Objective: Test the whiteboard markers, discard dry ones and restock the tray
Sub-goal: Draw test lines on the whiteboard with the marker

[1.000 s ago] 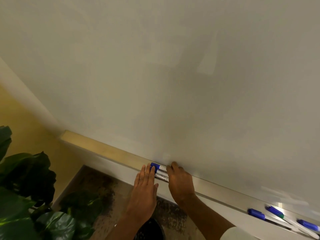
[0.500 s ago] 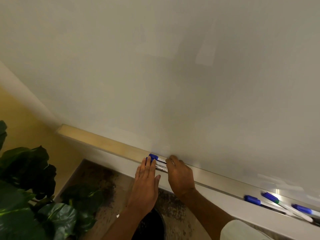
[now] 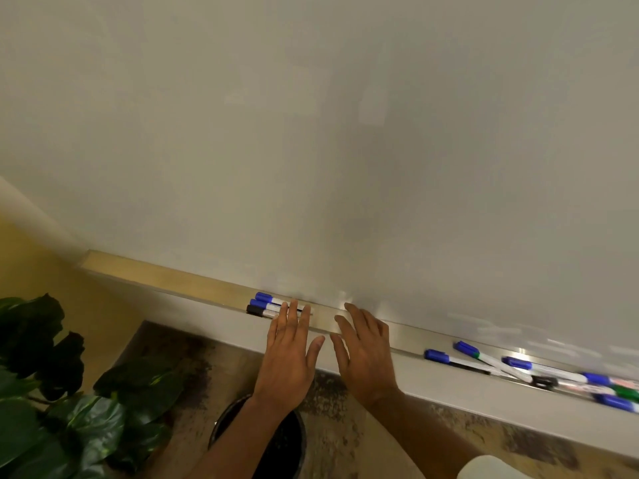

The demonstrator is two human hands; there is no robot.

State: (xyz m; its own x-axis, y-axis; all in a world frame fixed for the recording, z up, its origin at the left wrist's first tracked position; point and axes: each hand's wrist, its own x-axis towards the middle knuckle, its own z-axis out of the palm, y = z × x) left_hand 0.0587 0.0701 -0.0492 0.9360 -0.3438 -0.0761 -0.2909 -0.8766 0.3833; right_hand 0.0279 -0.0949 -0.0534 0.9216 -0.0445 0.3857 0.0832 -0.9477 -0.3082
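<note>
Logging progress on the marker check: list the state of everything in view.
Left markers, three, capped, lying side by side in the tray.
Right markers, capped where clear, lying crossed in the tray.
Left hand, open, fingertips on the left markers.
Right hand, open, holding nothing.
Whiteboard, no marks visible.

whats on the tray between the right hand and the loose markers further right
Nothing: in the head view, the stretch of metal tray between the right hand and the loose markers is bare.
</note>
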